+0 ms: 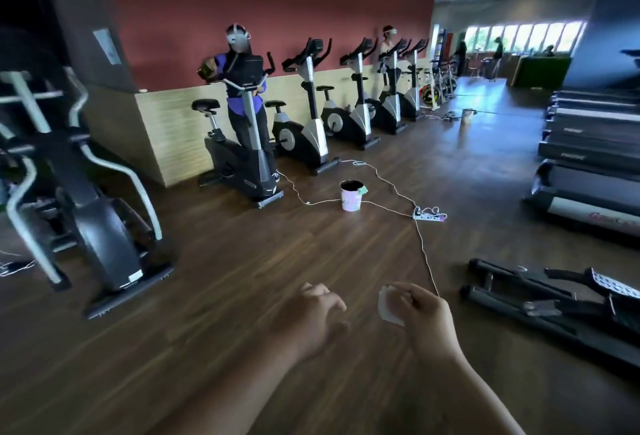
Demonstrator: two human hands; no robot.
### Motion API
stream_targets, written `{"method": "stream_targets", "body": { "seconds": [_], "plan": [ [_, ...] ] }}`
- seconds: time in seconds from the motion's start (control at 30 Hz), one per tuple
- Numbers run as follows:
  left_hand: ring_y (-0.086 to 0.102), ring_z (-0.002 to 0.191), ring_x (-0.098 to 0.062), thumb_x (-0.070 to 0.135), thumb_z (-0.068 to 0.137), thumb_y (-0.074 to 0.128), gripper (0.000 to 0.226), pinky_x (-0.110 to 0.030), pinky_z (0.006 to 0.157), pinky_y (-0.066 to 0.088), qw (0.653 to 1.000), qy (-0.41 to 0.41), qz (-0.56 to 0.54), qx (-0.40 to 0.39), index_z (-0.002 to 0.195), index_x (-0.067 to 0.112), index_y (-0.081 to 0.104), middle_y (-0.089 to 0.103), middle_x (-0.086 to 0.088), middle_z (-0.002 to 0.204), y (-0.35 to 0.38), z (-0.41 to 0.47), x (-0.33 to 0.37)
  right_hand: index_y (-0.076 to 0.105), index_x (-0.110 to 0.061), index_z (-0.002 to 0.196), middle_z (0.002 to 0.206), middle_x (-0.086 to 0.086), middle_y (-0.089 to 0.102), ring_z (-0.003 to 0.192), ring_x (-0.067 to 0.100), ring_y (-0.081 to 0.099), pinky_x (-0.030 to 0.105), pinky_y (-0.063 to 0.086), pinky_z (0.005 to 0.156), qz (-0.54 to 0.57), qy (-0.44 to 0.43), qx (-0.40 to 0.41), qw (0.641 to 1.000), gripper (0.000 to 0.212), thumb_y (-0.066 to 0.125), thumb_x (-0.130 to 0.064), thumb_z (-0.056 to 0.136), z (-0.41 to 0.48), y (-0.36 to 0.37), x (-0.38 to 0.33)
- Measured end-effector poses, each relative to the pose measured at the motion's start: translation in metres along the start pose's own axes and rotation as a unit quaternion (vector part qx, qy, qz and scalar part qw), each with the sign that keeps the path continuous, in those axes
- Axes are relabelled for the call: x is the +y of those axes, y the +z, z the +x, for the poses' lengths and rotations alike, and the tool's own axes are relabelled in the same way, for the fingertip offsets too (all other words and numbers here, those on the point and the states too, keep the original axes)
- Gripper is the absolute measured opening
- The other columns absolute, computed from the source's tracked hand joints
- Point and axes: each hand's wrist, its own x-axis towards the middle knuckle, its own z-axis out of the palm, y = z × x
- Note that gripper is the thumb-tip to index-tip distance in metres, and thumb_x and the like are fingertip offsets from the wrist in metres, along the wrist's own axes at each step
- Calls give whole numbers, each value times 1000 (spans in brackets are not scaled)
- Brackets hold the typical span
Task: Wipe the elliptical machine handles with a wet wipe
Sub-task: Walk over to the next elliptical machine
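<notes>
A: Where is the wet wipe [389,306]?
B: Pinched in the right grip [426,317], low over the wooden floor [242,261]; the left grip [311,317] just beside it hangs loosely curled, holding nothing.
A: And the elliptical machine [93,213]?
B: Far left, well apart from both; its silver handles [79,102] are blurred; a pink bucket [351,195] stands on the floor ahead.

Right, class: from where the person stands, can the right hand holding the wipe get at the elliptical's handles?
Probably not yet. The right hand pinches the wet wipe out in front, while the elliptical handles stand well off to the left. Only floor lies between, so stepping closer should do it.
</notes>
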Motion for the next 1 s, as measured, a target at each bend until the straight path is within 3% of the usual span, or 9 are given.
{"method": "stream_targets", "body": {
  "seconds": [0.1,0.17,0.3,0.37,0.5,0.63,0.77,0.87,1.0],
  "plan": [
    [55,112,-18,73,65,56,64,-33,99,49,1000,-4,-27,-1,108,29,74,59,7,107,-12,50,-31,81,-19,87,81,-1,80,78,8,67,50,62,83,3,4,24,1000,21,69,-3,94,44,30,3],
    [56,115,-21,50,75,77,42,-34,104,47,998,-15,-56,-20,109,26,76,58,6,108,-17,91,-49,83,-26,88,87,-4,82,84,8,72,47,62,86,2,1,39,999,23,71,-7,94,78,46,8],
    [54,121,-19,38,91,71,27,-31,103,45,999,22,-34,-29,116,27,73,61,1,125,-15,176,-80,83,-26,92,89,-7,82,87,9,73,43,63,85,5,7,64,998,22,71,-8,95,154,60,28],
    [51,117,-12,45,90,70,29,-28,99,46,997,76,3,-26,115,31,70,61,8,119,-15,219,-88,83,-28,90,88,-7,82,86,9,73,38,63,80,7,5,77,997,24,71,-8,95,195,61,39],
    [49,116,-11,54,90,66,33,-29,97,47,991,124,22,-35,115,33,68,62,13,117,-16,322,-90,84,-23,93,75,-7,78,71,14,69,18,50,53,19,27,108,994,19,71,-10,96,283,51,52],
    [47,118,-10,57,91,62,38,-26,95,46,984,167,27,-61,119,32,66,60,12,121,-12,419,-71,84,-36,91,84,-1,82,84,18,75,38,61,76,15,28,163,986,18,69,-30,82,358,26,52],
    [45,121,-7,56,91,61,37,-26,96,46,972,216,26,-83,120,34,65,58,16,122,5,511,-44,83,-35,91,84,1,82,80,15,71,54,63,80,4,34,217,976,16,71,-28,83,421,-10,61],
    [44,124,-8,54,91,63,37,-25,99,43,958,264,26,-107,122,33,65,59,14,125,24,580,-18,83,-34,91,85,-2,82,81,13,72,55,63,83,-20,40,263,964,22,73,-14,92,462,-37,73],
    [46,125,-10,53,92,63,38,-26,101,40,931,336,31,-137,124,33,65,59,11,127,51,664,23,84,-27,92,82,-2,81,78,13,72,52,62,84,-48,48,343,937,13,74,-19,88,510,-75,86]
  ]
}}
